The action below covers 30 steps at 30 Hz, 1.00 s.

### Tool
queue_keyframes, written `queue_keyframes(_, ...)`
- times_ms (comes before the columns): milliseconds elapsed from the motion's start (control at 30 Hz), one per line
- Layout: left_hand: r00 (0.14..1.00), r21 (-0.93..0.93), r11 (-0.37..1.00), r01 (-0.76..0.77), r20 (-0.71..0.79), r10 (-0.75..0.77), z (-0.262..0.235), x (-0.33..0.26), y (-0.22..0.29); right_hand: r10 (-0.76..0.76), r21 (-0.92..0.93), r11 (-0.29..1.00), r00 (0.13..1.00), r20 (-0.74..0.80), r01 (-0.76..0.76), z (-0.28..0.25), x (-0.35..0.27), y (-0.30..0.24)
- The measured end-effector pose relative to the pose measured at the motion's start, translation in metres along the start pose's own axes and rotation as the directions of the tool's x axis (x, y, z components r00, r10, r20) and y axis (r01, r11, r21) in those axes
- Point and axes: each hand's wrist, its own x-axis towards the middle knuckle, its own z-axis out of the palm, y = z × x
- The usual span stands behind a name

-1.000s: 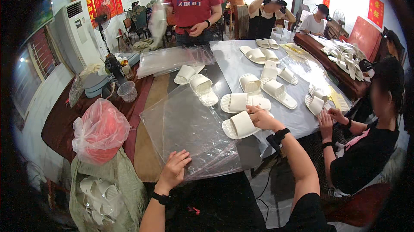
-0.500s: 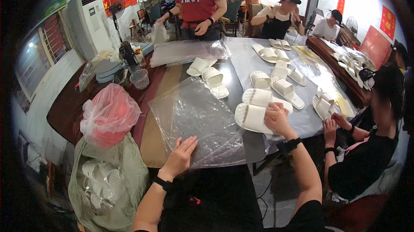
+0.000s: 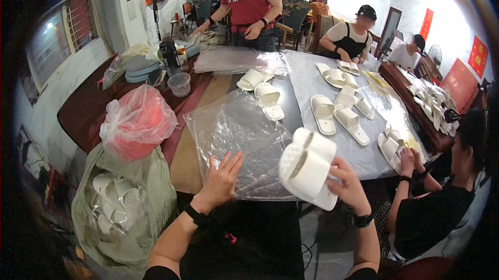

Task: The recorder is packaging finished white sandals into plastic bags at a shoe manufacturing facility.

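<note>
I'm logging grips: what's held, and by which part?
The right hand holds two white slippers together by their edge on the picture's right; the left hand, spread over clear plastic, holds nothing visible.

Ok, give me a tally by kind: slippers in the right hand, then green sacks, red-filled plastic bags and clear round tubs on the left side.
White open-toed slippers in the right hand: 2
Pale green woven sack: 1
Translucent plastic bag with red contents: 1
Clear round plastic tub: 1
Total: 5
</note>
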Motion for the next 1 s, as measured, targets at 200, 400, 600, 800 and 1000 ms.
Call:
queue_keyframes(200, 0.998, -0.224, 0.974, -0.038, -0.063, 0.024, -0.005, 0.007, 0.018, -0.044, -0.069, 0.995, 0.949, 0.311, 0.069, 0.041, 0.001, -0.013)
queue_keyframes(400, 0.994, -0.332, 0.937, -0.104, -0.070, 0.086, -0.009, -0.002, 0.038, 0.056, -0.295, 0.954, 0.942, 0.332, 0.047, 0.074, -0.003, 0.013)
queue_keyframes(600, 0.977, -0.352, 0.911, -0.213, -0.087, 0.195, -0.014, -0.005, 0.068, 0.034, -0.349, 0.934, 0.955, 0.296, 0.075, 0.109, 0.011, 0.015)
queue_keyframes(800, 0.959, -0.468, 0.847, -0.252, -0.003, 0.284, -0.032, -0.006, 0.086, -0.189, -0.335, 0.914, 0.971, 0.145, 0.227, 0.136, 0.032, 0.060)
queue_keyframes(1000, 0.903, -0.392, 0.828, -0.401, -0.019, 0.429, -0.029, -0.013, 0.093, -0.128, -0.539, 0.833, 0.991, 0.037, 0.128, 0.164, 0.055, 0.126)
